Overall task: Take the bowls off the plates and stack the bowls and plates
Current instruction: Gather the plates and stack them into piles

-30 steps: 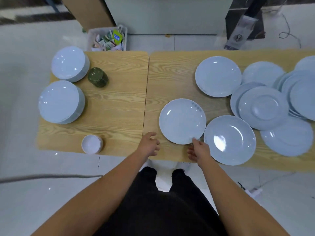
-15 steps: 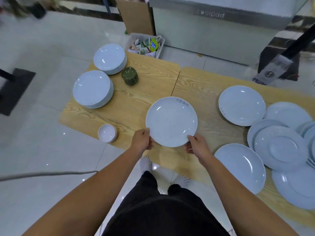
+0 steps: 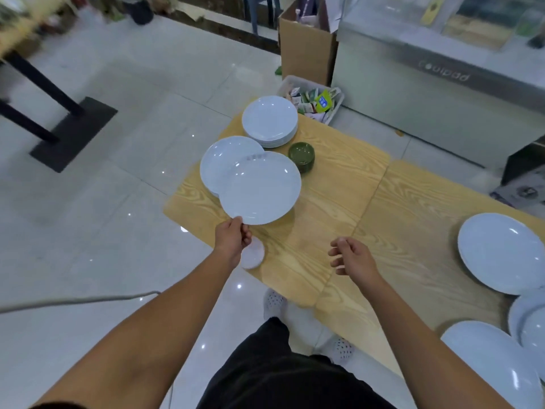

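- The wooden table [image 3: 339,208] fills the middle and right of the frame. Loose plates [image 3: 501,252] wait at the right edge, so there is more stacking to do.
- The carried plate [image 3: 261,191] was over the middle of the table a moment ago, with both hands on it. Now it is up in the air at the middle left, partly over the near pile of plates [image 3: 219,160].
- The far pile of plates [image 3: 269,119] sits just behind, near the top middle.
- The left hand [image 3: 233,240] pinches the near rim of the carried plate with curled fingers. It holds the plate alone now.
- The right hand [image 3: 352,256] has let go. It hangs over the table in the lower middle, fingers loosely bent, holding nothing.
- The green bowls [image 3: 301,153] stand stacked just right of the carried plate.
- The small white bowl [image 3: 253,256] peeks out from under the left hand.
- I think the plate goes onto the near pile next. It must slide a bit more to the left to sit straight.
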